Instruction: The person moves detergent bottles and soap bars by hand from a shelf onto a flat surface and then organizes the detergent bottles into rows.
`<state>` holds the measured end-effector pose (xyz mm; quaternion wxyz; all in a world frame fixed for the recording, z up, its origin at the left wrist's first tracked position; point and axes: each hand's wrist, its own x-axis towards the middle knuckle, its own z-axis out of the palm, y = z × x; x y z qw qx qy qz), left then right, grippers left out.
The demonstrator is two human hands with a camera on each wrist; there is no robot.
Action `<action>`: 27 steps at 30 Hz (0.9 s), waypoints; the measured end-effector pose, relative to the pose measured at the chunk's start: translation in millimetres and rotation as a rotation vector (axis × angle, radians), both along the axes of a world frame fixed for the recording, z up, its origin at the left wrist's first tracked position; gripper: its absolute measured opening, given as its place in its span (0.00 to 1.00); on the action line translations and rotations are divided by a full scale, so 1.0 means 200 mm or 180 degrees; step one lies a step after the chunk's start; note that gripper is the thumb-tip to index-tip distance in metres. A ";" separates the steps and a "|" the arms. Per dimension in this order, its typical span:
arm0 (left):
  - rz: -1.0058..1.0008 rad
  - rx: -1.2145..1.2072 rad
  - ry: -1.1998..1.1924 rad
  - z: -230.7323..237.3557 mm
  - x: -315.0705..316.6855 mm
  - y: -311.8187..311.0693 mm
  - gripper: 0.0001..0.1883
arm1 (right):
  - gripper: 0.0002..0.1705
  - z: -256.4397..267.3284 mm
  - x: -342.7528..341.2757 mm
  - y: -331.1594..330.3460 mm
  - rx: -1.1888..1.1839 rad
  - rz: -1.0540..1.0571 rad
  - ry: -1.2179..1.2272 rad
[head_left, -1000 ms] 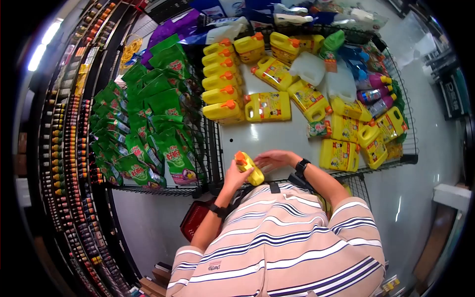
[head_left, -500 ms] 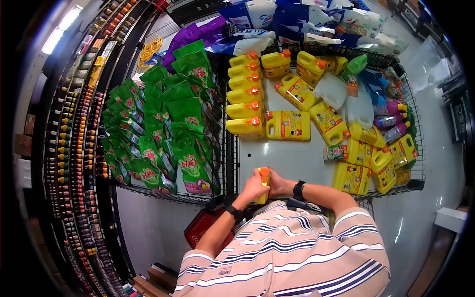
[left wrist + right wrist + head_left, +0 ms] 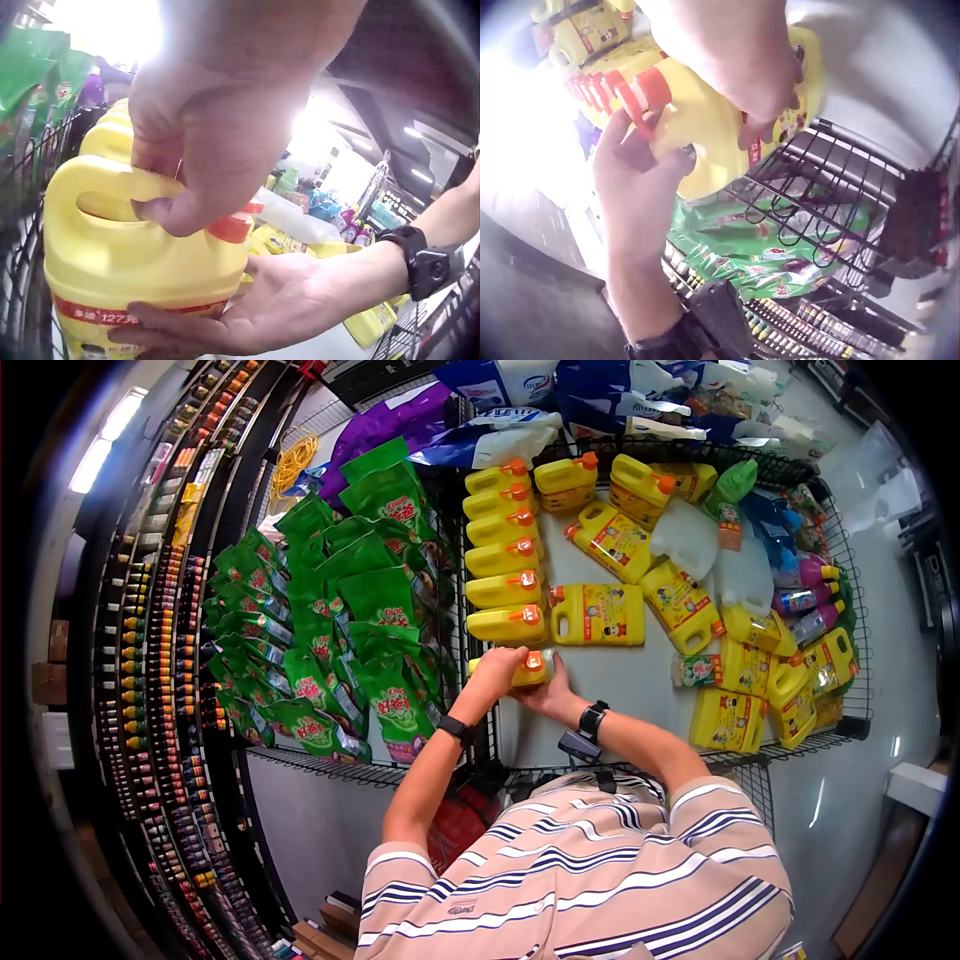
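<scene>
Desk [image 3: 600, 700], white, wire-sided. Green pouches [image 3: 385, 585] stacked on the left, past the wire divider [image 3: 462, 550]. Upright yellow jugs [image 3: 505, 560] lined up along the divider, orange caps inward. More yellow jugs [image 3: 725, 720] scattered on the right, some lying flat, with clear jugs [image 3: 685, 538] among them. Held yellow jug [image 3: 142, 259] is kept upright at the near end of the row, by the wire. Its handle is gripped by the left hand [image 3: 495, 675], fingers curled through. Its labelled side is supported by the right hand [image 3: 300, 304], opened out, fingers nearly straight.
</scene>
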<state>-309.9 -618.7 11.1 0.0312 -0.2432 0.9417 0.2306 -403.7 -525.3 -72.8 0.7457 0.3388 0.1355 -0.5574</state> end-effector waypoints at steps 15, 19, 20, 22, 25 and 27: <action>0.0503 -0.1413 0.0610 -0.13 0.03 0.08 0.20 | 0.48 -0.29 -0.16 0.01 -0.0223 0.0733 0.0658; 0.0787 -0.1622 0.0375 -0.13 0.05 0.09 0.23 | 0.36 -0.36 -0.36 0.11 -0.0257 0.2274 0.3677; 0.0926 -0.1534 0.0120 -0.18 0.08 0.07 0.28 | 0.34 -0.37 -0.43 0.10 -0.0521 0.2939 0.4721; 0.1105 -0.1687 0.0199 -0.11 0.07 0.13 0.29 | 0.29 -0.45 -0.50 0.12 -0.1055 0.2818 0.6949; 0.1309 -0.1532 0.0418 -0.09 0.08 0.22 0.33 | 0.33 -0.37 -0.57 0.07 -0.1407 0.2901 0.7526; 0.1049 -0.1689 0.0657 -0.11 0.06 0.28 0.33 | 0.42 -0.29 -0.58 -0.01 -0.1551 0.3683 0.7491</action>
